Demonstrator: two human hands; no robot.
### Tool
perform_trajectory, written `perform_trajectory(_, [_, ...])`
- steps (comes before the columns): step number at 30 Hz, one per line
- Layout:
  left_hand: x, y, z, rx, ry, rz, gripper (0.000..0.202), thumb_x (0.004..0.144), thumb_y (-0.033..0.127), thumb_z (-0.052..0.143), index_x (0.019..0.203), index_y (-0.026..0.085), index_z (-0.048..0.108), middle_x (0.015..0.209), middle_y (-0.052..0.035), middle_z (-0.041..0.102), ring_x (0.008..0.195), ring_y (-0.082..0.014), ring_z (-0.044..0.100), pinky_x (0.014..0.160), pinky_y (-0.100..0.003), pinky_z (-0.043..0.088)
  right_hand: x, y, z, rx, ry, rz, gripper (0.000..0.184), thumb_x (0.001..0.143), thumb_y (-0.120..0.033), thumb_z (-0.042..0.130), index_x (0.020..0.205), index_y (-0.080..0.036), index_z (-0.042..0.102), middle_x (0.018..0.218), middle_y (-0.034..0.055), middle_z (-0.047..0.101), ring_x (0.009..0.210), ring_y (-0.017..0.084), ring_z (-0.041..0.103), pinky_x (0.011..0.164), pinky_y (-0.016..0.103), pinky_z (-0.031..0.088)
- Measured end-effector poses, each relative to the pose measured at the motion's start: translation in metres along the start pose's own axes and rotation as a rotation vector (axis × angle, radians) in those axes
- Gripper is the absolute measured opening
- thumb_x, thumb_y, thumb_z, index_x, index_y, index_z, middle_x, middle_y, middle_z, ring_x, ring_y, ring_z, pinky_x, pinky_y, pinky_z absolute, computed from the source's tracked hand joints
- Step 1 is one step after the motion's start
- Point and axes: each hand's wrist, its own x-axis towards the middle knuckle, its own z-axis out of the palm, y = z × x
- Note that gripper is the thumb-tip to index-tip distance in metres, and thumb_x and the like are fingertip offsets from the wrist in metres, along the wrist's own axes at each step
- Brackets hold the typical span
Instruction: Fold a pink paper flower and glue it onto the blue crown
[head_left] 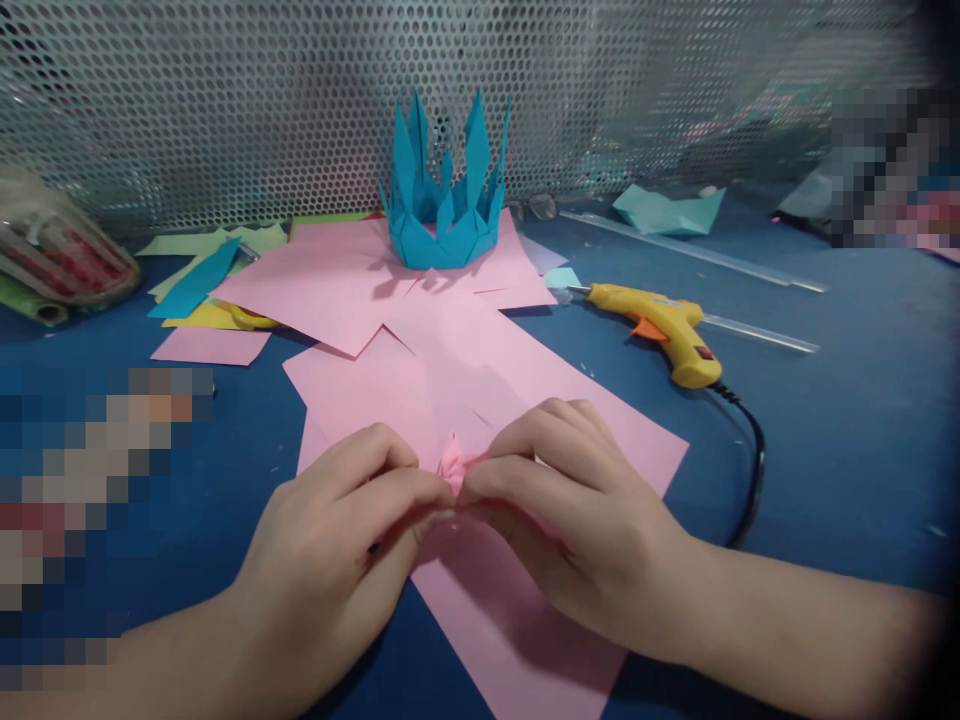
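Note:
A small piece of folded pink paper (pixel 452 468) is pinched between my two hands, with one pointed tip sticking up. My left hand (pixel 345 540) grips its left side, thumb and forefinger pressed together. From the other side my right hand (pixel 570 510) pinches it too, and the fingertips of both hands nearly meet. Much of the folded piece is hidden behind the fingers. Below the hands lie overlapping flat pink paper sheets (pixel 540 370). Beyond them a blue folded-paper crown (pixel 444 230) stands upright on more pink paper.
At right lie a yellow glue gun (pixel 660 320) with a black cord (pixel 759 460), clear glue sticks (pixel 690 252) and a folded teal paper (pixel 670 212). Coloured paper scraps (pixel 202 282) and a clear container (pixel 64 240) are at left. A perforated metal panel (pixel 262 110) closes off the back.

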Motion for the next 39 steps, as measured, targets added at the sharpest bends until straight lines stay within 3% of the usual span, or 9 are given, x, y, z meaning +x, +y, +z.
perform_trajectory(7, [0.007, -0.003, -0.003, -0.045, 0.115, -0.100, 0.016, 0.079, 0.015, 0.073, 0.077, 0.031, 0.073, 0.076, 0.0068, 0.060, 0.063, -0.0069, 0.060, 0.056, -0.015, 0.045, 0.004, 0.004, -0.006, 0.046, 0.048, -0.001, 0.016, 0.095, -0.009, 0.058, 0.090, -0.019, 0.069, 0.082, 0.0014, 0.063, 0.075, 0.013, 0.058, 0.068, 0.030, 0.044])
perform_trajectory(11, [0.007, -0.003, -0.001, -0.096, 0.029, -0.081, 0.018, 0.085, 0.014, 0.065, 0.077, 0.029, 0.070, 0.078, 0.0058, 0.062, 0.066, -0.0079, 0.063, 0.056, -0.015, 0.046, 0.005, 0.002, -0.008, 0.049, 0.032, 0.008, 0.017, 0.095, -0.009, 0.058, 0.089, -0.019, 0.070, 0.081, 0.0018, 0.064, 0.075, 0.013, 0.060, 0.067, 0.031, 0.046])
perform_trajectory(14, [0.005, -0.003, 0.001, -0.145, 0.032, -0.044, 0.021, 0.087, 0.011, 0.058, 0.077, 0.027, 0.067, 0.076, 0.0055, 0.061, 0.065, -0.0073, 0.061, 0.057, -0.015, 0.046, 0.005, 0.001, -0.007, 0.028, 0.065, -0.010, 0.021, 0.098, -0.010, 0.053, 0.087, -0.020, 0.069, 0.079, 0.0012, 0.063, 0.074, 0.013, 0.058, 0.066, 0.030, 0.044])
perform_trajectory(21, [0.010, -0.008, 0.001, -0.222, -0.007, -0.082, 0.026, 0.081, 0.006, 0.067, 0.077, 0.031, 0.072, 0.078, 0.0081, 0.061, 0.067, -0.0052, 0.061, 0.065, -0.011, 0.050, 0.004, 0.007, -0.005, -0.046, 0.048, -0.084, 0.024, 0.101, -0.011, 0.047, 0.092, -0.019, 0.067, 0.085, 0.0029, 0.059, 0.080, 0.015, 0.053, 0.072, 0.028, 0.044])
perform_trajectory(24, [0.011, -0.010, 0.001, -0.257, -0.028, -0.097, 0.015, 0.084, 0.017, 0.067, 0.078, 0.030, 0.070, 0.098, 0.0036, 0.064, 0.093, -0.0123, 0.066, 0.079, -0.020, 0.056, 0.002, 0.009, -0.004, -0.021, 0.022, -0.114, 0.025, 0.103, -0.012, 0.041, 0.095, -0.017, 0.065, 0.085, 0.0038, 0.061, 0.080, 0.015, 0.054, 0.073, 0.029, 0.044])
perform_trajectory(27, [0.007, -0.011, 0.002, -0.379, -0.111, -0.134, 0.004, 0.090, 0.029, 0.063, 0.089, 0.032, 0.066, 0.130, 0.0012, 0.058, 0.127, -0.0213, 0.055, 0.089, -0.028, 0.058, 0.004, 0.009, -0.007, -0.013, -0.022, -0.131, 0.022, 0.102, -0.010, 0.044, 0.096, -0.015, 0.064, 0.084, 0.0042, 0.063, 0.078, 0.015, 0.056, 0.071, 0.029, 0.047])
perform_trajectory(31, [0.002, -0.014, 0.003, -0.556, -0.142, -0.242, 0.024, 0.096, 0.033, 0.057, 0.119, 0.040, 0.053, 0.148, 0.0039, 0.048, 0.139, -0.0184, 0.046, 0.106, -0.030, 0.050, 0.007, 0.008, -0.011, 0.073, -0.039, -0.114, 0.019, 0.099, -0.008, 0.047, 0.094, -0.015, 0.064, 0.086, 0.0047, 0.066, 0.079, 0.015, 0.059, 0.073, 0.027, 0.050])
perform_trajectory(33, [0.002, -0.016, 0.004, -0.604, -0.126, -0.272, 0.034, 0.095, 0.034, 0.059, 0.127, 0.042, 0.049, 0.145, 0.0027, 0.052, 0.136, -0.0177, 0.048, 0.110, -0.030, 0.047, 0.007, 0.008, -0.012, 0.121, -0.054, -0.133, 0.019, 0.099, -0.006, 0.047, 0.095, -0.015, 0.064, 0.087, 0.0048, 0.067, 0.081, 0.015, 0.060, 0.074, 0.027, 0.051])
perform_trajectory(39, [0.008, -0.014, 0.003, -0.717, -0.184, -0.328, 0.041, 0.090, 0.026, 0.068, 0.126, 0.040, 0.053, 0.100, 0.0038, 0.068, 0.096, -0.0113, 0.067, 0.084, -0.019, 0.056, 0.005, 0.010, -0.011, 0.213, -0.046, -0.166, 0.019, 0.095, -0.001, 0.051, 0.101, -0.013, 0.065, 0.091, 0.0063, 0.068, 0.087, 0.014, 0.062, 0.080, 0.027, 0.053])
